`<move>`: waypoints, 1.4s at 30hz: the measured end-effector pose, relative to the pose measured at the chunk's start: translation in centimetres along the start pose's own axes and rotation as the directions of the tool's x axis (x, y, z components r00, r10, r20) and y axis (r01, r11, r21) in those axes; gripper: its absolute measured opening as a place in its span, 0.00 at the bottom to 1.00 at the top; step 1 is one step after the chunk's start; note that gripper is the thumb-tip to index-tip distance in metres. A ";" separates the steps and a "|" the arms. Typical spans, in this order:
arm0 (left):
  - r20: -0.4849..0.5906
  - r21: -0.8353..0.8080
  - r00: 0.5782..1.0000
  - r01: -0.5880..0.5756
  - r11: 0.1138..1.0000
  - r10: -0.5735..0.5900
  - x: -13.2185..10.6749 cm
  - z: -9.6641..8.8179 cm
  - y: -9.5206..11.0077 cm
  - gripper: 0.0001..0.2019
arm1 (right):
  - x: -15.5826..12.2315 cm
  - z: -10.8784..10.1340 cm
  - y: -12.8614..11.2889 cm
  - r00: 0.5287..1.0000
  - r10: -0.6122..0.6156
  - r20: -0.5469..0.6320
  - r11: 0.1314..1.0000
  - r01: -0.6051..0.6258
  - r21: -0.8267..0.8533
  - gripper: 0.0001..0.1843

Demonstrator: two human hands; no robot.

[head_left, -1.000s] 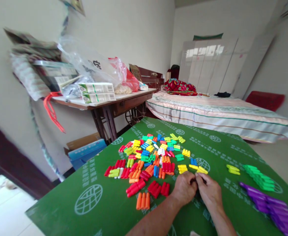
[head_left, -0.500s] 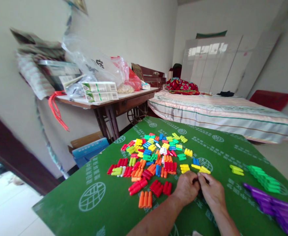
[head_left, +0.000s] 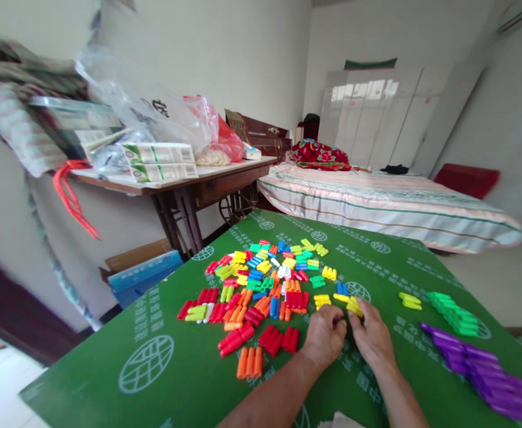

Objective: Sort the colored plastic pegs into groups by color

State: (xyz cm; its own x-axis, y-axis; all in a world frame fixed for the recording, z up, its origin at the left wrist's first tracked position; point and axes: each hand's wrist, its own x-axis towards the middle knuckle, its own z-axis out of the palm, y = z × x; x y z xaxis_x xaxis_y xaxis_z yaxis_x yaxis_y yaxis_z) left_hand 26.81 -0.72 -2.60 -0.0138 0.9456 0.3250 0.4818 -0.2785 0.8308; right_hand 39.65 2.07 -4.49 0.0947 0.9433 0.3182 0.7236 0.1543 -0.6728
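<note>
My left hand [head_left: 326, 334] rests on the green table top [head_left: 189, 380] with curled fingers; whatever is in them is hidden. Just right of it, my right hand [head_left: 371, 336] has its thumb and fingertips around a yellow tube-shaped plastic piece [head_left: 354, 306]. Beyond my left fingertips lie more yellow pieces [head_left: 322, 302], and a blue piece [head_left: 342, 289] sits a little farther back. A wide spread of small tube-shaped pieces in red, orange, green, blue, yellow and white covers the table to the left, including red pieces [head_left: 270, 339] and orange pieces [head_left: 249, 362].
On the right lie a purple row [head_left: 484, 374], a green row [head_left: 452, 313] and yellow-green pieces [head_left: 409, 301]. A side table [head_left: 154, 185] with bags and boxes stands at the left. A bed [head_left: 377, 202] is behind the green table.
The view has turned right, so everything appears shifted left. My hands, earlier touching at the fingertips, are now slightly apart, and my right fingers have reached forward onto the yellow piece.
</note>
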 end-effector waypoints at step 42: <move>0.032 0.405 0.997 0.047 0.913 -0.065 -0.4 -0.6 -0.3 0.29 | -0.5 0.2 -0.4 0.998 -0.047 0.040 0.992 0.052 -0.119 0.17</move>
State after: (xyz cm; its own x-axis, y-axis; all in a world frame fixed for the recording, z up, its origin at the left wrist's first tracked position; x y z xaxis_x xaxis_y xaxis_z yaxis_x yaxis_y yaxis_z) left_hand 26.10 -1.13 -2.70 -0.0170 0.9666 0.2557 0.7938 -0.1424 0.5912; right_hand 39.18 1.63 -4.56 0.0331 0.9460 0.3226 0.8038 0.1667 -0.5711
